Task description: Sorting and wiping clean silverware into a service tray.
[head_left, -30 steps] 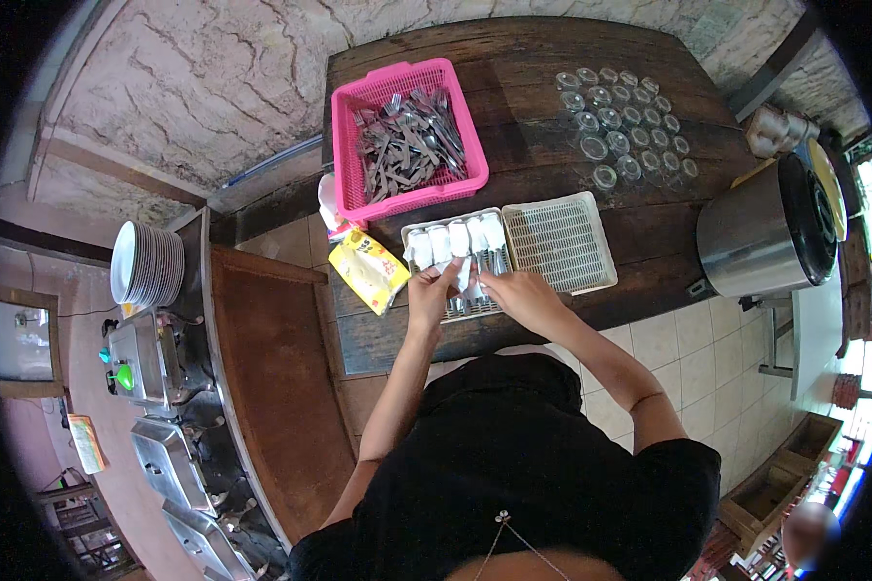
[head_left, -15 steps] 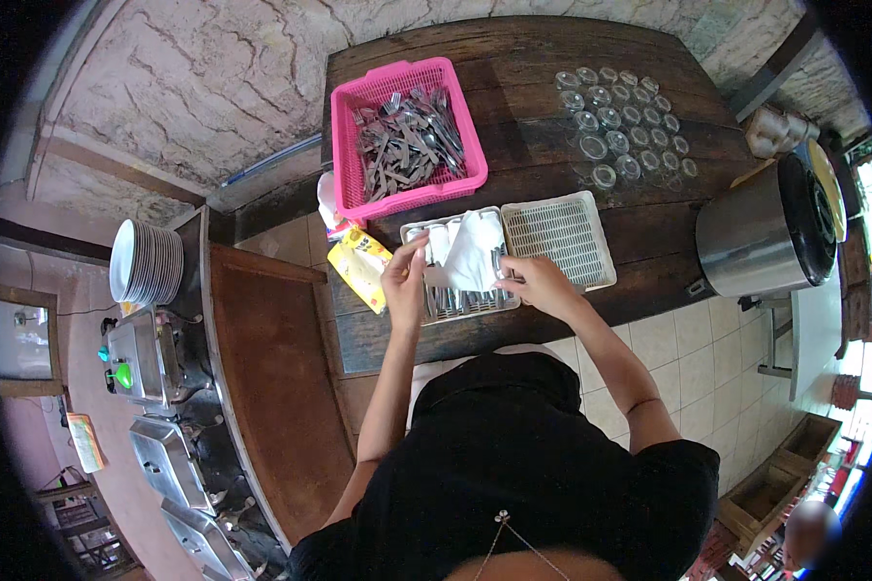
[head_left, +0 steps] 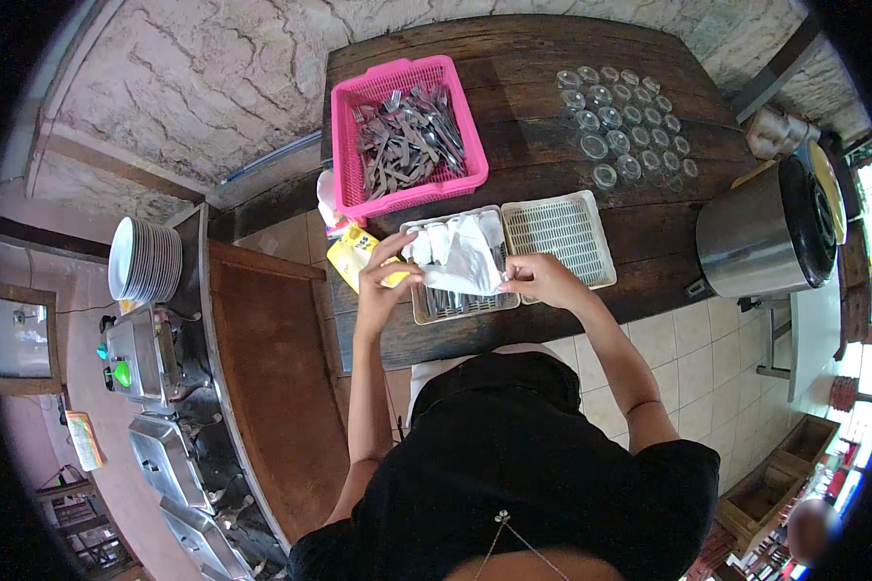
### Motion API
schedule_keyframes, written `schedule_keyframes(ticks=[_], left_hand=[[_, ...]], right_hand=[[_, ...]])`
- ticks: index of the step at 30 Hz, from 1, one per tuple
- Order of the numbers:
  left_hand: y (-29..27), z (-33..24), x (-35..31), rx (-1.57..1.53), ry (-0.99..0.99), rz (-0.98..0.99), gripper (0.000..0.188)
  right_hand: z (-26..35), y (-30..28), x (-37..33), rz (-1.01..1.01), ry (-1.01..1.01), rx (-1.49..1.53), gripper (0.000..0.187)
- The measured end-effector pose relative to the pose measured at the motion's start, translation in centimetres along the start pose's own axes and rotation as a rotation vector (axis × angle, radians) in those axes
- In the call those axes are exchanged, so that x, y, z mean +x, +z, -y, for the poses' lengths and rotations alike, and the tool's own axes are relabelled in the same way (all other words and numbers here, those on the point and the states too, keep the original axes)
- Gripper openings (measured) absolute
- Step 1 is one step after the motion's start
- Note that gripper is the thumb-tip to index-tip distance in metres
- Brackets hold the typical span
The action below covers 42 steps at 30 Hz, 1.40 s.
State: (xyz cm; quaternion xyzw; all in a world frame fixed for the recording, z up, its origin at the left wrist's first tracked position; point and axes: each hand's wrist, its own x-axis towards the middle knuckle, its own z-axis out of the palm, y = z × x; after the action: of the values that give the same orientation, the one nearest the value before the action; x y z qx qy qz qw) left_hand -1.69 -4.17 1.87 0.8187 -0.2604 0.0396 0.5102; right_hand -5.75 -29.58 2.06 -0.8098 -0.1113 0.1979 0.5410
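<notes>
Two narrow grips, your left hand and right hand, hold a white napkin that uneven pulling could tear.

From my remote station I make out dark lettering on the yellow packet — only a fragment, the rest covered or too small. I also see an orange-and-white sheet at far left — any print there is too blurred for me to read.
</notes>
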Motion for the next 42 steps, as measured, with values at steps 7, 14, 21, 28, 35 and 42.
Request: schedule_keyframes(ticks=[7, 14, 21, 28, 35, 42], left_hand=[[0.8, -1.0, 1.4, -0.084, 0.090, 0.106, 0.062], [2.5, 0.1, 1.2, 0.001, 0.165, 0.224, 0.026], [5.7, 2.0, -2.4, -0.221, -0.122, 0.070, 0.022], [7.3, -1.0, -2.5, 0.011, -0.274, -0.023, 0.011], [7.7, -1.4, -2.5, -0.156, -0.583, -0.158, 0.013], [8.3, -1.4, -2.2, -0.088, -0.361, -0.308, 0.013]], right_hand=[[-0.1, 0.1, 0.0, 0.249, 0.082, 0.232, 0.020], [1.4, 0.1, -0.2, 0.380, 0.079, 0.214, 0.021], [0.4, -0.1, -0.1, 0.223, 0.048, 0.376, 0.018], [-0.9, 1.4, 0.8, -0.151, 0.104, 0.273, 0.019], [-0.5, 3.4, 1.4, -0.515, -0.044, -0.159, 0.023], [-0.2, 3.8, 1.0, -0.535, -0.017, -0.154, 0.022]])
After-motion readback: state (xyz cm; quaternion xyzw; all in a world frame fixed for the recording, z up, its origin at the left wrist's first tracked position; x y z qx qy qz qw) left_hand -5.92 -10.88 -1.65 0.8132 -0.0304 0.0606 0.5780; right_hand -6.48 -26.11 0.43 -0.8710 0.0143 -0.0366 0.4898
